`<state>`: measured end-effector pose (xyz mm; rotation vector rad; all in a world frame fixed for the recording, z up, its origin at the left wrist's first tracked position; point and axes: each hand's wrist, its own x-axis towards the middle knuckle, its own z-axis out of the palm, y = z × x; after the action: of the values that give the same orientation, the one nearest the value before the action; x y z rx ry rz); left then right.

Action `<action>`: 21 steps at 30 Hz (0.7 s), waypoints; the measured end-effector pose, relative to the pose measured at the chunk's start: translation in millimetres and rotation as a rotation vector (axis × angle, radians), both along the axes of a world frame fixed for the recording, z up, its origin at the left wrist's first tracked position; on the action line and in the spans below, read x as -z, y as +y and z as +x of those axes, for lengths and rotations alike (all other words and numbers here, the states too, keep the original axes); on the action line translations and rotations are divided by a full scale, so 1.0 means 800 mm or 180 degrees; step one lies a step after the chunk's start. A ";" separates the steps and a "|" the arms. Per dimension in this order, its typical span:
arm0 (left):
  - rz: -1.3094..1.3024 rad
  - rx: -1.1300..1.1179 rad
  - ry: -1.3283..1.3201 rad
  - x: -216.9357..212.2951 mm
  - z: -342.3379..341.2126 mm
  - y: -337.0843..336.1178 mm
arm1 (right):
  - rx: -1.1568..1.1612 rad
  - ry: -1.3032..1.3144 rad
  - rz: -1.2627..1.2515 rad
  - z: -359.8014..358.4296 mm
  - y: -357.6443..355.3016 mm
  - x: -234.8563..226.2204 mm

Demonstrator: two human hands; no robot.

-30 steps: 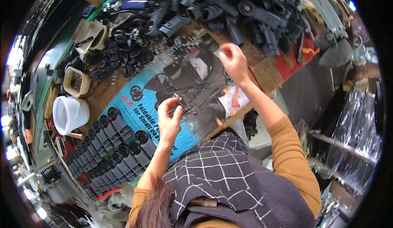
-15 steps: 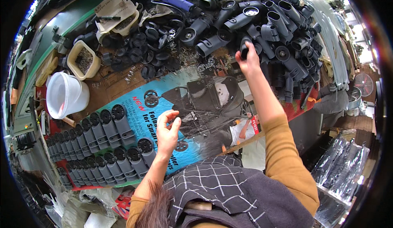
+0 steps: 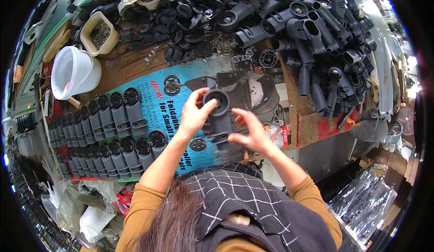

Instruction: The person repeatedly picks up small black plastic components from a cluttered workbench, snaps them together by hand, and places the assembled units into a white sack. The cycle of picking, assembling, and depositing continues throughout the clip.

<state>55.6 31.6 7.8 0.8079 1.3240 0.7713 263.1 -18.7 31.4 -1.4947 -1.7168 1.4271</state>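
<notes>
A dark grey plastic tube fitting (image 3: 221,124) with a round socket at its far end is held over the printed cardboard sheet (image 3: 156,109). My left hand (image 3: 195,112) grips it by the round end, thumb pressed into the socket. Beside its lower end, my right hand (image 3: 251,131) has its fingers spread apart, with the thumb close to the part; whether the thumb touches it I cannot tell. To the left, similar fittings with black round caps (image 3: 131,97) stand in two rows. A large pile of loose fittings (image 3: 312,30) lies at the far right.
Black round caps (image 3: 183,21) lie heaped at the back, near scattered small metal rings and springs (image 3: 226,44). A cream tub (image 3: 100,35) of small parts and a white bucket (image 3: 74,73) stand at the far left. Plastic-wrapped bundles (image 3: 364,202) sit at the lower right.
My right hand has come back from the pile at the far right to the middle. One fitting now rests in my left hand, which was empty before.
</notes>
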 end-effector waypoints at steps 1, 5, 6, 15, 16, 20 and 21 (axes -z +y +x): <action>-0.0129 0.0039 -0.0014 0.003 -0.011 -0.008 | -0.0027 -0.0374 0.0723 -0.007 0.026 0.007; -0.0009 0.0341 -0.0028 0.028 -0.019 -0.044 | 0.0069 -0.1009 0.2316 -0.059 0.151 0.055; 0.0400 0.0470 0.0299 0.034 -0.018 -0.052 | 0.0123 -0.1161 0.2451 -0.076 0.179 0.070; 0.0601 0.0880 0.1346 0.047 -0.018 -0.090 | 0.0064 -0.1154 0.2469 -0.090 0.242 0.083; 0.0548 0.0964 0.1392 0.045 -0.020 -0.086 | 0.0377 -0.0401 0.1637 -0.087 0.226 0.074; 0.0833 -0.0187 0.0529 0.030 -0.025 -0.054 | 0.1031 0.1814 -0.0840 -0.069 0.121 0.035; 0.0617 -0.0552 0.0177 0.025 -0.024 -0.047 | 0.1071 0.2000 -0.1016 -0.066 0.100 0.028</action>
<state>36.4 -5.8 -12.3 0.8802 1.3967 1.0330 210.2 61.6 9.0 -1.2142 -0.8535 1.7821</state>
